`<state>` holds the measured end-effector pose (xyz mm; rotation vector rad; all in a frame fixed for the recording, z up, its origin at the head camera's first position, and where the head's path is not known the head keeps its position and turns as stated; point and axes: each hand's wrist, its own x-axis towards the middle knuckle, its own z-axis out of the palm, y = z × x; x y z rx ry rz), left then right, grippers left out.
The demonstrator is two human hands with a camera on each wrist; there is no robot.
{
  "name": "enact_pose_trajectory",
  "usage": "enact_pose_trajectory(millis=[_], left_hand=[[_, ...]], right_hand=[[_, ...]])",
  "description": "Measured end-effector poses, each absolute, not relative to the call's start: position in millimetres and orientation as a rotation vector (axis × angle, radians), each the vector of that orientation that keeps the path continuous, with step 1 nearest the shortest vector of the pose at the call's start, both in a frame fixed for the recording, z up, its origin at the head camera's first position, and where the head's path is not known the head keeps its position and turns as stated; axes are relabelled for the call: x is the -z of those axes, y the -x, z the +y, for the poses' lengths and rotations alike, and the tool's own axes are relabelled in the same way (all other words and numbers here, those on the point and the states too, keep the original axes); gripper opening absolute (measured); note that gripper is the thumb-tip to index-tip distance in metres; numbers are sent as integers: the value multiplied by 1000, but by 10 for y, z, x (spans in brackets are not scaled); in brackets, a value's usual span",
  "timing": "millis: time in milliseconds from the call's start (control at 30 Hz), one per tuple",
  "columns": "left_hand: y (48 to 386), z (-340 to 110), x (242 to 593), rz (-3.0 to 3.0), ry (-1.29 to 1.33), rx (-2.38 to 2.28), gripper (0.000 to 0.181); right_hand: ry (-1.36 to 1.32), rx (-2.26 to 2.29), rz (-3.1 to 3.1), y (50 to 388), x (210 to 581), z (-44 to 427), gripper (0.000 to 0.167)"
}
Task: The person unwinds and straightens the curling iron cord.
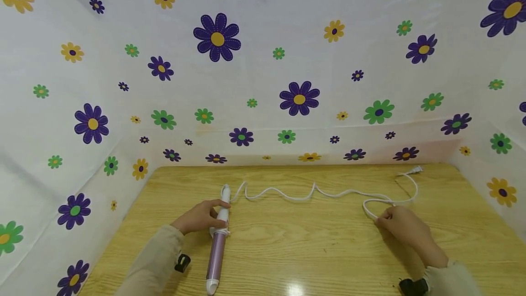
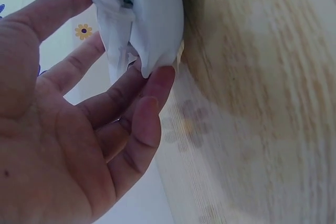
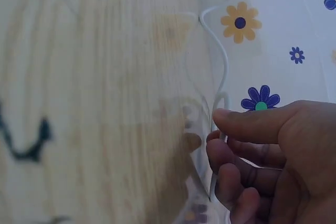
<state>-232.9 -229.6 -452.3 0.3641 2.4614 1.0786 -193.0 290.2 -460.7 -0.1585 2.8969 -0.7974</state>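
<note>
A curling iron [image 1: 216, 255] with a purple barrel and white handle lies on the left part of the table, its tip toward the front edge. My left hand [image 1: 201, 217] holds it by the handle, fingers and thumb around the sides. In the left wrist view, the white handle end [image 2: 160, 22] sits between the thumb and fingers. From the handle a white cord [image 1: 283, 193] runs in waves to the right. My right hand [image 1: 407, 229] pinches a loop of this cord between thumb and fingers, as the right wrist view also shows.
The cord's plug [image 1: 417, 169] lies near the back right edge of the wooden table [image 1: 296, 241]. White cloth walls [image 1: 255, 76] with printed flowers enclose the table at the back and both sides. Dark straps [image 1: 412, 287] sit at both wrists.
</note>
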Motion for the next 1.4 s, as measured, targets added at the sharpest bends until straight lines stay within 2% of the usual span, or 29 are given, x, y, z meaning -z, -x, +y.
enact_pose_trajectory(millis=[267,567,667,900,1167,1400], left_hand=[[2339,-2339,4577,2467,-344,-1084,58],[2332,-2359,4573,2452,-362,-1089,59],[2330,-2346,4571,2455,-370,-1082,58],[2316,-2331,4585,2437,-391,-1099,59],[2313,-2330,4592,2437,-365,-1112,59],[2308,-2351,4613,2427,-372,-1120,59]], right_hand=[[175,993,2829,2024,4495,3151,38],[200,875,2922,2179,4481,3377,40],[236,683,2974,2262,4483,3429,38],[236,262,3110,2295,4544,3514,18],[-21,300,3040,2254,4516,3577,36],[-8,445,2979,2281,4502,3554,43]])
